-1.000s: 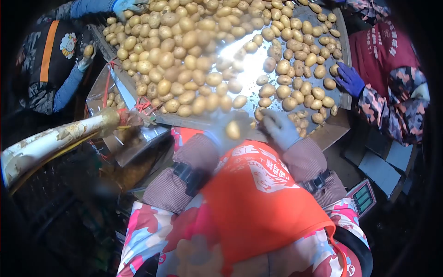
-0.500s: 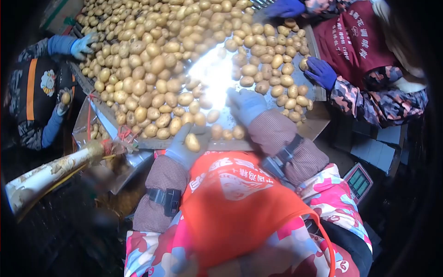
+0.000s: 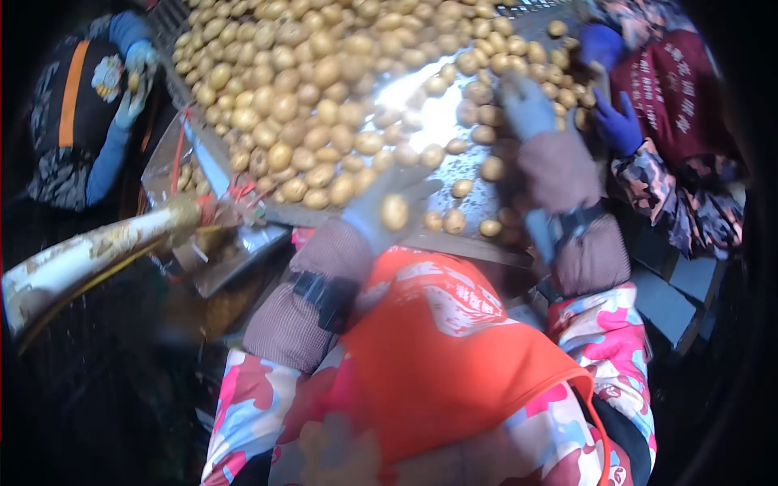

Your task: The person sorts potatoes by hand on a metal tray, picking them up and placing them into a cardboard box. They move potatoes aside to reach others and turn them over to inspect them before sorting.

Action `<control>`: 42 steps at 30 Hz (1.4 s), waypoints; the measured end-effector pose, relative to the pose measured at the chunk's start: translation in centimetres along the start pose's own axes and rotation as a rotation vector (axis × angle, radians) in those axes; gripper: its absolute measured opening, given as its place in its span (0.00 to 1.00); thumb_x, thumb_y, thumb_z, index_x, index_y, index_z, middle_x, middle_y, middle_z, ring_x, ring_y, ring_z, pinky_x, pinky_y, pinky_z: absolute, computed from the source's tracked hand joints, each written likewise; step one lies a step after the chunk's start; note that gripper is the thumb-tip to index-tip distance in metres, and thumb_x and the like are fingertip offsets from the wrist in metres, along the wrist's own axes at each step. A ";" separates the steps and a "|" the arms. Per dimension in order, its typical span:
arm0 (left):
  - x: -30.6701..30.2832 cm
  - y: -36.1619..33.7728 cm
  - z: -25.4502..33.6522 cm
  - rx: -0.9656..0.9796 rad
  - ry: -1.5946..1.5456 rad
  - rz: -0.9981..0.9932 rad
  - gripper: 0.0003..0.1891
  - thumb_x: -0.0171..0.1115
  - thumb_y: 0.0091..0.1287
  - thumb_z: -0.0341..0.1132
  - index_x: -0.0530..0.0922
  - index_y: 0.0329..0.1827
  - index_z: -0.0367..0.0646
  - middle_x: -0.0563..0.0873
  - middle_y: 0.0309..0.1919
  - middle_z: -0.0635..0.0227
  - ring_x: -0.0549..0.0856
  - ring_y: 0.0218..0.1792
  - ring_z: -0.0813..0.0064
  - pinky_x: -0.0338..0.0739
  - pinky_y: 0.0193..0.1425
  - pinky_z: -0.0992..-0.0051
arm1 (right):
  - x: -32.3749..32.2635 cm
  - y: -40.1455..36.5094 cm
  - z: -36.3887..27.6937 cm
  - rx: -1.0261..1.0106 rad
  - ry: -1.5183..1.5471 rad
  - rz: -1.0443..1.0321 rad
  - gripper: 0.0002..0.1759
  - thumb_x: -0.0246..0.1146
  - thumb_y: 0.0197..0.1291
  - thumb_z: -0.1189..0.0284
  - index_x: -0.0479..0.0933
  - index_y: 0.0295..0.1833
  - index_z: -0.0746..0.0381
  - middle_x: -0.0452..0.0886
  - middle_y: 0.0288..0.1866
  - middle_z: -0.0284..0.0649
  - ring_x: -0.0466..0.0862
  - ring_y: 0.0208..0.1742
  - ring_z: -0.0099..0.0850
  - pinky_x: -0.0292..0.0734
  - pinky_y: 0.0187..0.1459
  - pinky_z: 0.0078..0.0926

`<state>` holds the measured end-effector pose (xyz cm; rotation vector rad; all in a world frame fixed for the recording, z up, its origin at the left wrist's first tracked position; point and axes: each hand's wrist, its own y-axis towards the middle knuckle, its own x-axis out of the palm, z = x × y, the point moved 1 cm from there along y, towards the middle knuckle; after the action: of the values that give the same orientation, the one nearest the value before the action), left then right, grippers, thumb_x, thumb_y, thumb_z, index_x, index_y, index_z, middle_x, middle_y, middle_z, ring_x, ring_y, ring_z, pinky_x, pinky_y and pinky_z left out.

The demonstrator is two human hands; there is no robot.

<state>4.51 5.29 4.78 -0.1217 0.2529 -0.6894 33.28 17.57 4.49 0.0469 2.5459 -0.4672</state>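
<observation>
My left hand, in a grey glove, is at the near edge of the sorting table and holds a potato against its palm side. Its fingers point right, over the tabletop. Farther out on the right, my right hand, in a blue-grey glove, reaches over the potatoes with its fingers stretched forward. Motion blurs its fingertips, and I see nothing gripped in them. A big heap of potatoes covers the left and far side. Several loose potatoes lie between my hands.
Light glares off the metal tabletop. At right, a co-worker's purple-gloved hand is beside the potatoes. On the left another co-worker's gloved hands are held together off the table. A worn white pipe slants in at lower left.
My right hand has swung right and farther out. My left hand has moved right with its potato. The view has shifted, and the left co-worker's hands have come together.
</observation>
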 end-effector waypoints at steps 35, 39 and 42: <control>-2.8 -0.1 -1.5 -0.166 -0.514 0.293 0.21 0.72 0.68 0.35 0.78 0.59 0.37 0.86 0.50 0.62 0.85 0.45 0.73 0.82 0.54 0.78 | 11.4 -10.9 0.8 -0.794 -0.651 0.318 0.24 0.66 0.51 0.69 0.83 0.57 0.51 0.78 0.65 0.47 0.83 0.54 0.48 0.80 0.51 0.45; -4.7 1.4 1.0 -0.029 -0.341 0.456 0.30 0.72 0.68 0.35 0.71 0.71 0.37 0.83 0.60 0.60 0.84 0.52 0.76 0.80 0.58 0.79 | 9.6 -9.8 3.2 -0.762 -0.588 0.244 0.20 0.62 0.61 0.70 0.82 0.59 0.55 0.82 0.57 0.49 0.85 0.53 0.47 0.81 0.51 0.45; -4.8 -1.9 2.7 -0.088 -0.804 0.334 0.34 0.71 0.70 0.41 0.67 0.75 0.40 0.81 0.64 0.58 0.84 0.55 0.74 0.80 0.60 0.74 | 3.1 -7.9 3.8 -0.507 -0.656 0.331 0.10 0.61 0.59 0.73 0.81 0.46 0.60 0.82 0.47 0.46 0.84 0.51 0.43 0.80 0.50 0.43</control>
<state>0.45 6.99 8.65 -0.4174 -0.4620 -0.2571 31.56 8.70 2.42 0.1059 1.8871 0.2661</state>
